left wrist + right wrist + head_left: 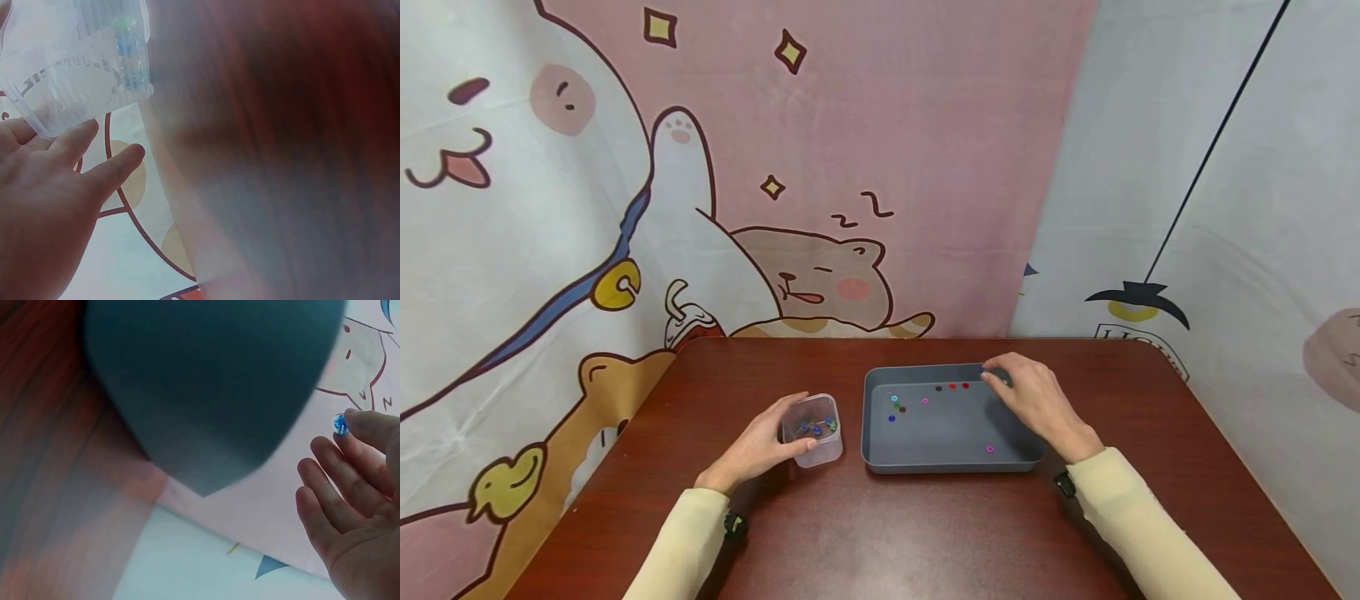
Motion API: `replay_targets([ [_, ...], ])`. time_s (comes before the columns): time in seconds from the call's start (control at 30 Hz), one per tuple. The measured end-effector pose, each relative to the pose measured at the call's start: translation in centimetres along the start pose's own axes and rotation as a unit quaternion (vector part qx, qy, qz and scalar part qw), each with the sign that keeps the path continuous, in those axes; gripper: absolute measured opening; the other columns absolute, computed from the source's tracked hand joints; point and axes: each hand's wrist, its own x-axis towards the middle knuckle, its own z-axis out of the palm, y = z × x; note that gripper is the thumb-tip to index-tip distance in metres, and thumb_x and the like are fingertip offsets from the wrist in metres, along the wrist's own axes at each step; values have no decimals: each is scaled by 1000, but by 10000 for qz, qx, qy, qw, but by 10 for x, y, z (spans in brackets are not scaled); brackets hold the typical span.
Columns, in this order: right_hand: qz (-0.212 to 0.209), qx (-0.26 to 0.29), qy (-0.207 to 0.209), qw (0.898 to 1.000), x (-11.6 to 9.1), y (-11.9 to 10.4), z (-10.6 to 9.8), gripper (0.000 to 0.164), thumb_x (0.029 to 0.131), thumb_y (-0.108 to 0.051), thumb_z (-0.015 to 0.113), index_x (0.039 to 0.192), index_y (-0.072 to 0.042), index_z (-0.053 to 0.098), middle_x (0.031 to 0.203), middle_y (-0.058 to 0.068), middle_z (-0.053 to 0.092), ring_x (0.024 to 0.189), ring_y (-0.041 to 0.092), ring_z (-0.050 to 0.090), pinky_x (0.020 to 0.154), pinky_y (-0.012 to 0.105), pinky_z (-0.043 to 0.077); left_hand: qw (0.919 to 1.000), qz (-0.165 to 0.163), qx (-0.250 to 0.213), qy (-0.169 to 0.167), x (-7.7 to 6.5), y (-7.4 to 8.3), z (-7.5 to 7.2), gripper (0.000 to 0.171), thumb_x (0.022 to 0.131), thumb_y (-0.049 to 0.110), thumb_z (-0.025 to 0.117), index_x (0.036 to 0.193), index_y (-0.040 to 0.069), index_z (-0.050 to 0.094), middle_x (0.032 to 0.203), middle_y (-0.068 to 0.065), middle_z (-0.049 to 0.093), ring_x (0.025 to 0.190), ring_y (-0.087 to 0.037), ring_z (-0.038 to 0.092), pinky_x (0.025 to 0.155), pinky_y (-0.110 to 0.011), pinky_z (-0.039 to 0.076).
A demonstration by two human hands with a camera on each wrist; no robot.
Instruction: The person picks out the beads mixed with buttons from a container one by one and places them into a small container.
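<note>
My left hand (760, 444) holds a clear plastic box (823, 455) at its left side, thumb along the near side and fingers behind. Several blue and green beads (130, 53) show through the box wall in the left wrist view. Over the far right part of a grey tray (951, 437) is my right hand (1037, 402). Its thumb and index finger pinch a small blue bead (339, 424), seen in the right wrist view, with the other fingers loosely bent. Inside the tray lie scattered small beads: a red bead (966, 385), a blue bead (892, 418) and a pink ring-shaped bead (990, 449) among them.
Box and tray stand side by side on a dark reddish-brown table (880, 533), with a narrow gap between them. The tray has a low raised rim all round. Behind the table hangs a cartoon-printed cloth (970, 167).
</note>
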Motion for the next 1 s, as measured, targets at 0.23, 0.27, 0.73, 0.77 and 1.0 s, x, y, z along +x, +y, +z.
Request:
replay_targets([
  [0.23, -136, 148, 109, 9997, 2, -15, 5, 20, 94, -15, 78, 110, -4, 76, 109, 11, 74, 94, 29, 72, 77, 49, 58, 10000, -19, -9, -20, 0, 1, 0, 92, 85, 52, 82, 158, 14, 41, 156, -10, 46, 133, -31, 51, 111, -61, 40],
  [0.27, -150, 173, 126, 9997, 3, -17, 6, 20, 94, -15, 78, 110, -4, 76, 109, 11, 74, 94, 29, 72, 77, 49, 58, 10000, -13, -4, -21, 0, 1, 0, 92, 85, 52, 82, 158, 14, 40, 156, -10, 46, 133, -31, 51, 111, -61, 40],
  [0.73, -486, 433, 317, 9974, 9, -46, 21, 18, 93, -16, 79, 107, -6, 76, 107, 7, 75, 93, 25, 73, 78, 46, 58, 10000, 26, 13, 17, 0, -1, 0, 92, 85, 51, 82, 158, 13, 41, 155, -11, 47, 134, -32, 51, 110, -62, 40],
  [0.77, -510, 483, 335, 9970, 10, -48, 22, 17, 93, -15, 80, 107, -6, 77, 106, 7, 75, 92, 24, 72, 78, 46, 58, 10000, 34, 9, 18, 0, -1, 0, 91, 85, 51, 82, 158, 13, 41, 155, -11, 47, 134, -32, 51, 110, -62, 40],
  [1.0, -560, 632, 382, 9957, 17, -64, 26, 15, 93, -16, 80, 106, -9, 77, 106, 4, 74, 94, 22, 72, 78, 43, 58, 10000, 37, -5, 30, 0, -1, 0, 91, 85, 51, 82, 158, 14, 41, 155, -11, 47, 133, -31, 51, 110, -62, 41],
])
